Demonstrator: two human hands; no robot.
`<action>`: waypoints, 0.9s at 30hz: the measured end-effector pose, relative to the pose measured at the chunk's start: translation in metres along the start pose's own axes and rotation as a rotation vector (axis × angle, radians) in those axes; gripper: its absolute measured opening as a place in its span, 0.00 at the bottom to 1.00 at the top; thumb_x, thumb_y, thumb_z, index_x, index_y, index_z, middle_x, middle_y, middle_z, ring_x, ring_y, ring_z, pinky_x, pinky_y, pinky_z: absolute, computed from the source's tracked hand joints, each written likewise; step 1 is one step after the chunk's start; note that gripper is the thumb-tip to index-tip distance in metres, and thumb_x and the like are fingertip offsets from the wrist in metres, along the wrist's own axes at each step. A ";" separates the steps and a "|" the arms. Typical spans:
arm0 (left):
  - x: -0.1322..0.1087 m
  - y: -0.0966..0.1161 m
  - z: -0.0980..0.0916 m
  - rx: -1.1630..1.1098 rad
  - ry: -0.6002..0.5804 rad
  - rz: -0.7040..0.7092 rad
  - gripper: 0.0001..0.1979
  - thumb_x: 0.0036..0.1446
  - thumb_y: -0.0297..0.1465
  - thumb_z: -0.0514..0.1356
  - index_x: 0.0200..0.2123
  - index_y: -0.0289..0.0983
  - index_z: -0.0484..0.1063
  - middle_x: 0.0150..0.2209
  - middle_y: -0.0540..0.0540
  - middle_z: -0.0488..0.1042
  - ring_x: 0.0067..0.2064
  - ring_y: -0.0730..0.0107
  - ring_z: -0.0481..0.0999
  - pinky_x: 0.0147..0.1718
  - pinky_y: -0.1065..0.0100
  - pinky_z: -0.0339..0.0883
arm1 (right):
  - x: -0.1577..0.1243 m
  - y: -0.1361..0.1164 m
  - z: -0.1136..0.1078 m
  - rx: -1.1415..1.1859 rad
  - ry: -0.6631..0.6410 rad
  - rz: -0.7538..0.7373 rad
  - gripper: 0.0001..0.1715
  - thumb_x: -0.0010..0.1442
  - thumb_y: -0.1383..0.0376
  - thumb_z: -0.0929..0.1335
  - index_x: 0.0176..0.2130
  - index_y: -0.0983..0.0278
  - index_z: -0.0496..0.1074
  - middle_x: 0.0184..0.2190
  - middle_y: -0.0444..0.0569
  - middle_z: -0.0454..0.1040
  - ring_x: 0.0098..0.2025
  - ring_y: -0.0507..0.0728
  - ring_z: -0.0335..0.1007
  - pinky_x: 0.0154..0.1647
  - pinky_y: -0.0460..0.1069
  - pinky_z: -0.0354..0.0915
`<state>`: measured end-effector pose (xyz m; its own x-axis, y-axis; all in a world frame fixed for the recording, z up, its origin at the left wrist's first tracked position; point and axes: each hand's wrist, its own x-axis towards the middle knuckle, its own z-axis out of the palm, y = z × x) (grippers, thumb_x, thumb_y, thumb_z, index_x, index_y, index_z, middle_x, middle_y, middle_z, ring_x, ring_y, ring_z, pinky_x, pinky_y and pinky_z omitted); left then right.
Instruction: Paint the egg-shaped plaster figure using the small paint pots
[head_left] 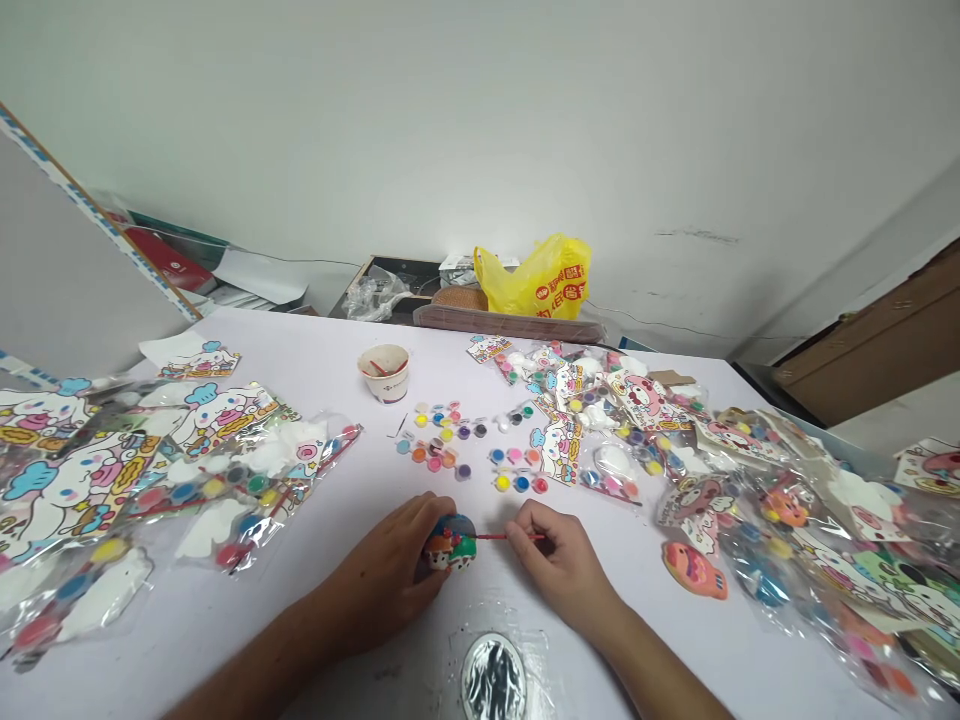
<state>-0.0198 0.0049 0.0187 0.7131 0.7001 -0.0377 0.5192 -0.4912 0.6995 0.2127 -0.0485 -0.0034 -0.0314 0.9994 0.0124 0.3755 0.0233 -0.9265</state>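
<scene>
My left hand is closed around a small painted figurine with blue, green, orange and white patches. Between the fingertips of my right hand is a thin red paintbrush. Its tip points left and meets the figurine's right side; whether it touches the surface I cannot tell. Just beyond my hands lie strips of small paint pots in several colours. Farther back stands a paper cup with a red stick-like handle inside. My left fingers hide part of the figurine.
Plastic-bagged craft kits cover the table's left side, and more bagged kits spread along the right. A painted fish-shaped piece lies right of my right hand. An oval silver-dark patch is at the front. Behind the table sits a yellow bag.
</scene>
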 end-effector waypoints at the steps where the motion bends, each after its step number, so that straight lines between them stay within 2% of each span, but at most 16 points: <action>1: 0.000 0.000 0.000 0.001 -0.001 0.002 0.20 0.59 0.24 0.57 0.54 0.43 0.59 0.49 0.44 0.69 0.48 0.58 0.71 0.47 0.57 0.67 | 0.000 0.000 0.000 -0.001 -0.001 0.002 0.19 0.66 0.57 0.63 0.26 0.61 0.58 0.21 0.38 0.53 0.24 0.51 0.48 0.24 0.46 0.48; 10: 0.000 -0.001 0.000 -0.007 -0.008 -0.008 0.21 0.59 0.26 0.57 0.54 0.42 0.59 0.50 0.43 0.69 0.49 0.56 0.71 0.49 0.56 0.67 | 0.001 -0.001 -0.001 -0.023 0.012 0.034 0.19 0.62 0.61 0.64 0.23 0.60 0.53 0.20 0.38 0.50 0.23 0.50 0.44 0.23 0.46 0.44; 22: 0.000 0.001 -0.002 0.001 0.001 -0.023 0.21 0.58 0.26 0.58 0.54 0.42 0.60 0.50 0.42 0.70 0.49 0.55 0.72 0.48 0.56 0.68 | 0.000 0.000 -0.001 -0.002 0.021 0.023 0.18 0.64 0.59 0.63 0.25 0.61 0.56 0.20 0.38 0.51 0.23 0.50 0.45 0.23 0.47 0.45; 27: -0.001 -0.003 0.000 0.000 0.024 -0.018 0.22 0.58 0.26 0.58 0.55 0.42 0.60 0.52 0.42 0.70 0.51 0.55 0.72 0.50 0.56 0.68 | 0.001 -0.003 -0.002 -0.023 -0.001 0.027 0.19 0.62 0.62 0.64 0.24 0.60 0.54 0.20 0.38 0.51 0.23 0.50 0.45 0.23 0.46 0.45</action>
<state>-0.0217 0.0060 0.0169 0.6920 0.7212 -0.0333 0.5318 -0.4780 0.6990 0.2134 -0.0475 0.0006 -0.0221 0.9997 -0.0127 0.3977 -0.0028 -0.9175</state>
